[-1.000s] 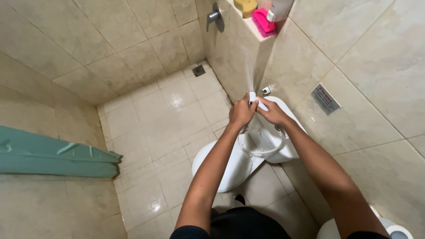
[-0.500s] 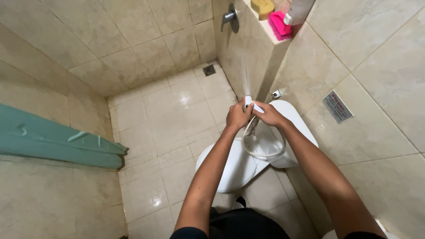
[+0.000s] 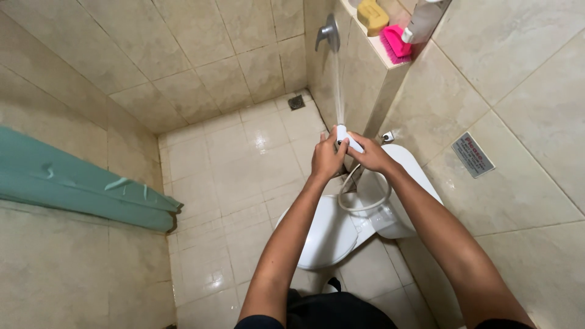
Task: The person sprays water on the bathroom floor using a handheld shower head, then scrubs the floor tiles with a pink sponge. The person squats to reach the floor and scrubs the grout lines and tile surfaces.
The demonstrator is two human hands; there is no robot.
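Observation:
A small white hand sprayer [image 3: 344,135] is gripped between my left hand [image 3: 328,157] and my right hand [image 3: 370,155], above a white toilet [image 3: 329,234]. A thin jet of water [image 3: 338,79] shoots from its nozzle up along the tiled wall toward a metal tap [image 3: 328,31]. The sprayer's white hose [image 3: 365,201] loops down over the toilet lid. Both arms stretch forward from the bottom of the view.
A wall ledge at the top right holds a yellow soap bar [image 3: 372,15], a pink brush [image 3: 395,42] and a white bottle [image 3: 420,21]. A green towel [image 3: 79,183] hangs at the left. A floor drain [image 3: 296,102] lies in the far corner. A small sign [image 3: 473,154] is on the right wall.
The view has shifted so the ledge and tap appear lower and nearer. My hands stay clasped on the sprayer, and the water jet keeps spraying upward.

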